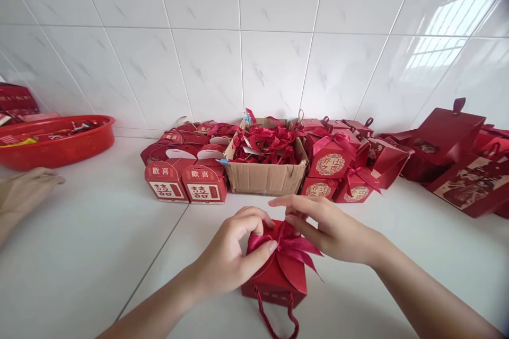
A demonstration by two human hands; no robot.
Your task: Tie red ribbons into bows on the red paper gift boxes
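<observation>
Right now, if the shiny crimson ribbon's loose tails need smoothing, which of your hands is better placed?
Probably the right hand: it is on the side of the shiny crimson ribbon bow where the tails spread. The left hand seems occupied, holding the bow's other side atop the red cardboard box.

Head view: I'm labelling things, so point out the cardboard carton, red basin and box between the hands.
Carton (264, 178), head view, front wall.
Basin (75, 149), head view, outer wall.
Box (276, 282), head view, near side.
</observation>
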